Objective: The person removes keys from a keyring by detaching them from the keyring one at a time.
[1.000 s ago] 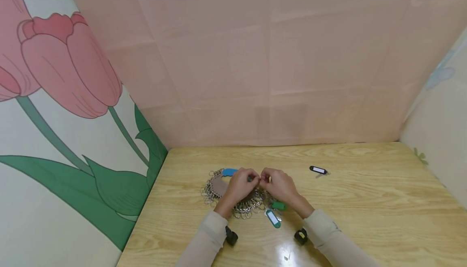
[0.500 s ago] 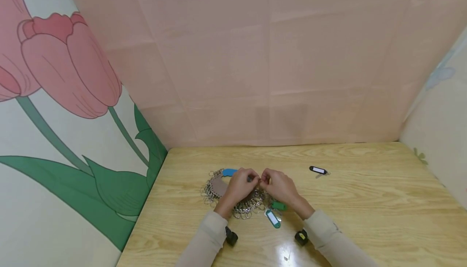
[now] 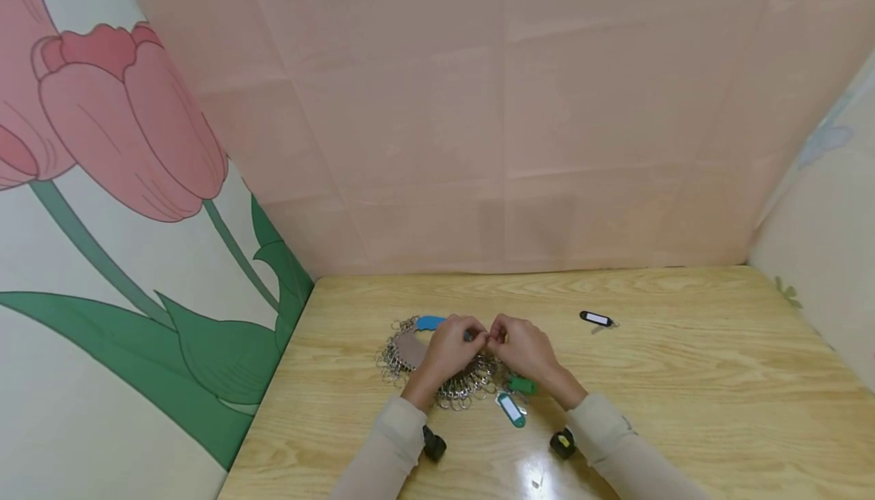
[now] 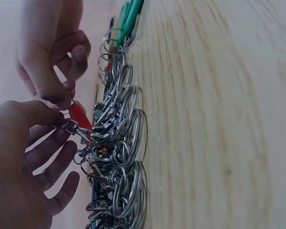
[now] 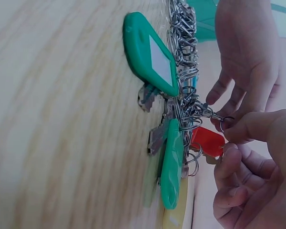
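In the head view the left hand (image 3: 450,348) and right hand (image 3: 525,346) meet fingertip to fingertip over a round brown holder (image 3: 410,349) edged with many metal rings and clasps. The left hand (image 4: 19,157) pinches a small ring with a metal clasp (image 4: 72,127) in the left wrist view. A red key tag (image 5: 208,140) hangs by its small ring at the fingertips of the right hand (image 5: 257,167), a key beside it. Two green tags with keys, one with a white label (image 5: 157,59), the other plain (image 5: 172,164), lie beside the rings.
A black key tag (image 3: 597,318) with a key lies at the back right of the wooden table (image 3: 683,378). Something blue (image 3: 429,323) sits at the holder's far edge. Dark objects, one (image 3: 434,444) by the left sleeve and another (image 3: 563,443) by the right, are near the wrists.
The hands stay together over the rings, with only slight shifts of the fingers and the right wrist. The other things have not visibly moved.
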Demonstrator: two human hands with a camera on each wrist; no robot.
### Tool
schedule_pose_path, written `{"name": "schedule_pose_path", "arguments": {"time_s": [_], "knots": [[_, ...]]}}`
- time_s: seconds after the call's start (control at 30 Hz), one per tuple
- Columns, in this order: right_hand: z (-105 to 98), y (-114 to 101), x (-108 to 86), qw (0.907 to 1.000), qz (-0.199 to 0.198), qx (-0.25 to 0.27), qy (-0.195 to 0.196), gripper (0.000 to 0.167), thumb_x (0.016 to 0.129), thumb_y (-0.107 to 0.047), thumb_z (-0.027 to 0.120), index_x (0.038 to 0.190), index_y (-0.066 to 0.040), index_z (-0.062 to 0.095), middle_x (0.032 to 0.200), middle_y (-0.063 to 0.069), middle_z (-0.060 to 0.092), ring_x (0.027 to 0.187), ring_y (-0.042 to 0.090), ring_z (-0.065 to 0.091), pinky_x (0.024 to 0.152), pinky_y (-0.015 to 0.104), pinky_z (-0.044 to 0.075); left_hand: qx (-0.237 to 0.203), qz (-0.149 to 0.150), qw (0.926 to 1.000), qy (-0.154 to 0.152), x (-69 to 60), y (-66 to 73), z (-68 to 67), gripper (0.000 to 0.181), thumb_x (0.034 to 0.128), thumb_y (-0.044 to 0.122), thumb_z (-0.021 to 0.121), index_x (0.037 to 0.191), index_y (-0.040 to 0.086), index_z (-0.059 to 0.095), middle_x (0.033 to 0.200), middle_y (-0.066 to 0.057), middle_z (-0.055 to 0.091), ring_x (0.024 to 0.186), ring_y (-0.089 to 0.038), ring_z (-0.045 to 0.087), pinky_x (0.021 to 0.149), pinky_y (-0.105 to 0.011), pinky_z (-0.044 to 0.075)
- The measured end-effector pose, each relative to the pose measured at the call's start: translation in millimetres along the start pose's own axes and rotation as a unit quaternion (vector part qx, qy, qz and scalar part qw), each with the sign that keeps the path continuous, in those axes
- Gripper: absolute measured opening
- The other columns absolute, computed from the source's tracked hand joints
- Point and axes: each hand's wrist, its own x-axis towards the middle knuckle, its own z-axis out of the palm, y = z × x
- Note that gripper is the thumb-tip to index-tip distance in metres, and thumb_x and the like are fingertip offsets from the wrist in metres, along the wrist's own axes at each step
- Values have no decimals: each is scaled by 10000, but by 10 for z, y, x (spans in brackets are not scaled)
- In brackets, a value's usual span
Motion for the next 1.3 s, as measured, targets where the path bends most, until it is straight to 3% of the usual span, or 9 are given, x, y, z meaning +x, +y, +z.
{"name": "schedule_pose_path", "arguments": {"time_s": [0.83,1.3], "knots": [[-39,-34,11,9981,-562,-23,233,86,914,-112,768,846,-137,723,767,-41,692,616,63,547,568,240,469,163,9,9997,157,8,-2,-20,122,1048,268,702,1037,214,810,1023,65,770,935,-126,633,786,-281,506],[-113,-31,9,9988,-439,81,209,48,875,-124,761,865,-143,718,764,-76,693,547,55,512,523,247,422,265,113,9993,220,2,-27,-40,117,1048,240,696,1036,211,809,1033,60,770,944,-115,628,813,-297,527]]}}
